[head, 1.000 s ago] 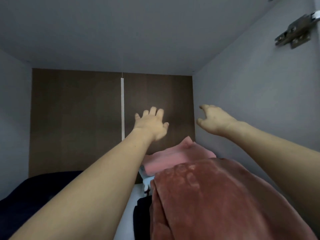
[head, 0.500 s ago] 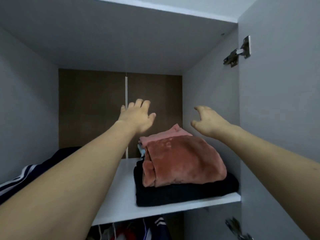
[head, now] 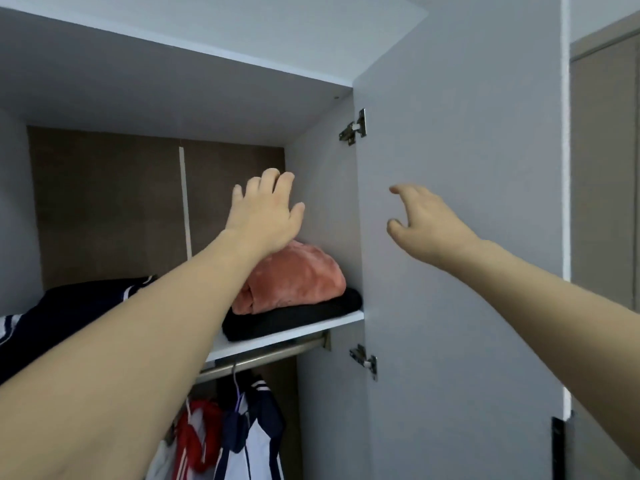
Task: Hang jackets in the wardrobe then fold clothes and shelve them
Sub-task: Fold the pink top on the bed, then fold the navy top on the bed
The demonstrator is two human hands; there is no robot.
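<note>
Both bare forearms reach up and forward from the bottom corners of the view. The left hand (head: 265,216) is raised in front of the upper shelf (head: 277,339), back toward the camera, fingers straight and slightly spread, holding nothing. The right hand (head: 427,221) hovers in front of the inner face of the open wardrobe door (head: 460,168), fingers loosely bent and apart, empty; whether it touches the door is hard to tell. On the shelf, a folded pink fleece garment (head: 294,278) lies on top of a folded black garment (head: 294,315) at the right end, with a dark navy striped garment (head: 76,306) to the left. Below, jackets (head: 239,434) hang from the rail (head: 270,355).
</note>
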